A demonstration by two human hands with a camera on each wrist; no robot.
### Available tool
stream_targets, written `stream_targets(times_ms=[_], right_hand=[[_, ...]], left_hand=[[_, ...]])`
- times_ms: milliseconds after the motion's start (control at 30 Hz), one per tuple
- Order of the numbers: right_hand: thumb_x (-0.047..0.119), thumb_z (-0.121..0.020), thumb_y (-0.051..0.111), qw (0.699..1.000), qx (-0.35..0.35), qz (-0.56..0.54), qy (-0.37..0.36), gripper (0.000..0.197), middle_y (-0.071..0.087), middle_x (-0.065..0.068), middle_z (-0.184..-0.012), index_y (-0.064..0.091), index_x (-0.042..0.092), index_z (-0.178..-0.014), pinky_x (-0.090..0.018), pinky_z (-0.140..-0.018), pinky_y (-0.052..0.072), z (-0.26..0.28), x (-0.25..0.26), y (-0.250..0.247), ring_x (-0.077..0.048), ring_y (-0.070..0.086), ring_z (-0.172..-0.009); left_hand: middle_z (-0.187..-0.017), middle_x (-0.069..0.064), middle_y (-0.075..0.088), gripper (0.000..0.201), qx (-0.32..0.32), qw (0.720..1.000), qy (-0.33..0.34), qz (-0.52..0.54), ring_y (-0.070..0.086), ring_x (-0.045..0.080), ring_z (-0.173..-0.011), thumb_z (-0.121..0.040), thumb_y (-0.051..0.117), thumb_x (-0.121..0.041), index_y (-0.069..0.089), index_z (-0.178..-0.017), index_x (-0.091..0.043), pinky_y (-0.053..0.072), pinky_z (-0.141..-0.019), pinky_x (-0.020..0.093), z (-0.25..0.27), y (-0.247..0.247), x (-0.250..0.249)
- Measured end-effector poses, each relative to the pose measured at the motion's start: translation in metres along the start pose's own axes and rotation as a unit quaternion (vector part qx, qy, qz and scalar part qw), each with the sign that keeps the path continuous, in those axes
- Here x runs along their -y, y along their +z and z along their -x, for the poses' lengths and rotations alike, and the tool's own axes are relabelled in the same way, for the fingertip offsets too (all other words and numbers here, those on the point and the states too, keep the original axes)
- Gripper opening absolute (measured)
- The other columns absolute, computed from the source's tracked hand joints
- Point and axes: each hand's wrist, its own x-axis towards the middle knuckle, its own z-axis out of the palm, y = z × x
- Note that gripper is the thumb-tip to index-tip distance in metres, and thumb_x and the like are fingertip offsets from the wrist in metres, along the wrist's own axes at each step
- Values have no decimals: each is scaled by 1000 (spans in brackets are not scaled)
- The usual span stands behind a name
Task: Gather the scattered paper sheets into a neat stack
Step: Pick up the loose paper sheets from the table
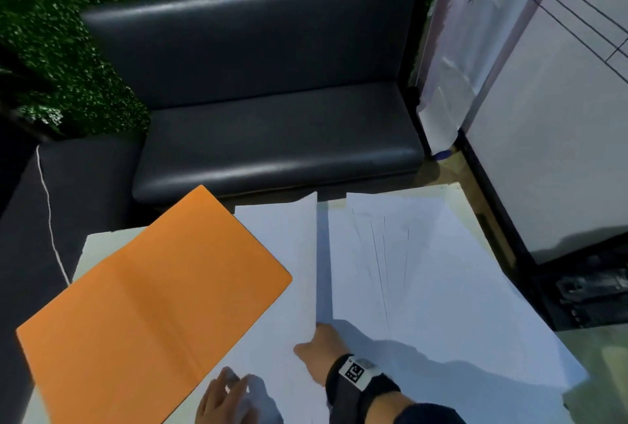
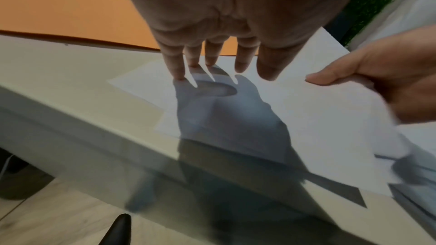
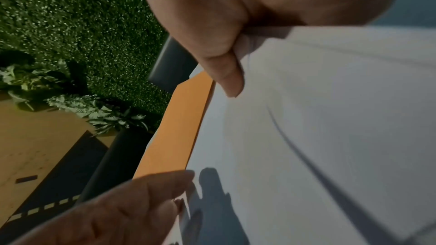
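Right now, right hand (image 1: 321, 350): wrist carries a dark strap with a small marker tag; the thumb lies on top of a white paper sheet (image 1: 289, 274) and the grip pinches its near right corner
Lifted sheet: that held edge curls up off the pile while its left part runs under the edge of the orange folder (image 1: 149, 294); the right wrist view shows the thumb (image 3: 226, 79) pressed onto the paper with the sheet bending away below it
Left hand (image 1: 226, 396): released, fingers straight and spread, at the near edge of the desk (image 1: 102, 243); the left wrist view shows the fingertips (image 2: 178, 74) coming down onto a white sheet close to the folder's edge, the thumb seeming just clear of the paper
Spread sheets (image 1: 424, 281): more white paper fans out to the right of the lifted sheet, overlapping, covering most of the right half of the desk, with a narrow shadowed gap between them and the raised edge
Relation: the held corner sits just beside the fanned pile, between it and the folder; the left hand rests nearer the person, a little apart from the right grip
Orange folder: lies open and flat, turned at an angle across the left part of the desk
Behind: a dark padded bench seat (image 1: 272, 131) beyond the desk, a green leafy wall (image 1: 68, 50) to the left, a thin white cord (image 1: 51, 226) hanging past the left corner
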Motion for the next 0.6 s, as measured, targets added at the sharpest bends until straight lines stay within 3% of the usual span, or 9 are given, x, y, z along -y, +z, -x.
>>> stream_targets(times_ms=[100, 200, 300, 367, 433, 467, 500, 533, 600], right_hand=[[19, -79, 44, 999, -43, 26, -8, 28, 74, 4, -96, 68, 22, -93, -31, -82, 58, 9, -1, -6, -22, 70, -90], [18, -81, 45, 995, -87, 32, -18, 23, 72, 7, -84, 65, 26, -86, -23, -69, 56, 30, -8, -35, -13, 67, -77], [18, -86, 47, 990, -131, 49, 1, 15, 64, 9, -74, 59, 27, -83, -18, -57, 48, 45, -25, -75, -9, 60, -64], [20, -86, 49, 985, -171, 38, 14, 21, 70, 7, -89, 64, 25, -100, -26, -72, 55, 47, -39, -99, -14, 66, -79], [23, -82, 49, 978, -203, 34, 31, 37, 70, 2, -107, 64, 21, -116, -32, -86, 56, 43, -54, -116, -20, 67, -93], [23, -80, 48, 974, -218, 41, 39, 38, 68, -1, -109, 64, 20, -115, -36, -88, 56, 42, -58, -124, -21, 66, -93], [22, -81, 48, 968, -240, 48, 48, 33, 63, -3, -109, 65, 20, -110, -37, -87, 56, 41, -60, -131, -22, 64, -92], [20, -84, 48, 961, -266, 50, 57, 25, 57, -5, -108, 64, 17, -103, -36, -86, 54, 42, -61, -137, -23, 60, -91], [14, -87, 49, 950, -302, 28, 76, 7, 49, -9, -106, 55, 12, -83, -33, -74, 48, 43, -59, -148, -23, 53, -81]], left_hand=[[-82, 15, 76, 32, 13, 1000, 4, 5, 76, 32, -73, -76, 54, -30, 77, -72, -9, 56, -80, 36, -7, 8, 19], [-79, 10, 76, 30, 10, 999, -12, 33, 75, 30, -70, -70, 61, -30, 76, -84, -8, 57, -63, 35, -5, -11, -3], [-71, 5, 72, 26, -1, 998, 46, 50, 68, 29, -57, -74, 50, -17, 74, -68, -9, 57, -59, 33, -11, -37, -36], [-84, -16, 71, 32, 50, 988, 34, 139, 65, 8, -63, -82, 50, -23, 77, -66, -25, 51, -68, 14, -25, -46, -41], [-89, -43, 61, 42, 1, 972, -54, 231, 59, -13, -71, -93, 58, -24, 70, -68, -55, 41, -63, -1, -43, -42, -45], [-85, -33, 64, 47, 13, 956, -112, 272, 58, -10, -75, -94, 61, -17, 66, -69, -57, 42, -65, 4, -48, -43, -52], [-81, -12, 67, 39, 38, 949, -131, 284, 56, 4, -77, -93, 62, -11, 66, -74, -45, 41, -67, 14, -54, -41, -58], [-84, -1, 65, 29, 66, 943, -147, 291, 52, 16, -82, -94, 61, -9, 66, -84, -35, 39, -72, 27, -59, -49, -69], [-104, 16, 64, 9, 86, 939, -173, 286, 50, 26, -89, -97, 59, -13, 63, -104, -15, 32, -74, 32, -69, -55, -78]])
